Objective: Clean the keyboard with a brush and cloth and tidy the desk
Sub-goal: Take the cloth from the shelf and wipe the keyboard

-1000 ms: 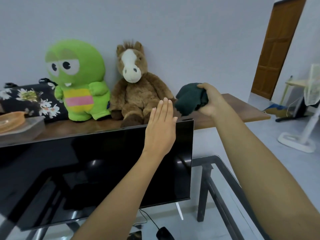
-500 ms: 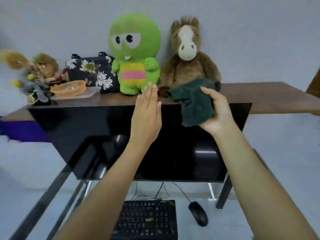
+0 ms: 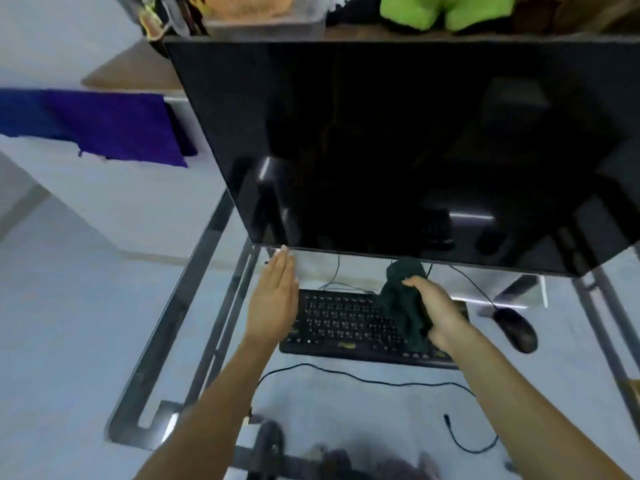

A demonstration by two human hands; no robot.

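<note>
A black keyboard (image 3: 343, 327) lies on the glass desk (image 3: 194, 306) below a large dark monitor (image 3: 398, 150). My right hand (image 3: 438, 315) grips a dark green cloth (image 3: 403, 304), which hangs over the keyboard's right part. My left hand (image 3: 275, 296) is flat with fingers straight and together, held over the keyboard's left end; its fingertips reach the monitor's lower left edge. It holds nothing. No brush is visible.
A black mouse (image 3: 516, 329) lies right of the keyboard, its cable running under the monitor. A loose black cable (image 3: 363, 377) crosses the desk in front of the keyboard. Green plush toy (image 3: 440, 10) and a tray (image 3: 263, 15) sit on the wooden shelf behind.
The view has tilted down from the shelf toys to the desk. Both hands have dropped from the monitor's top edge to keyboard level, the right one still carrying the green cloth.
</note>
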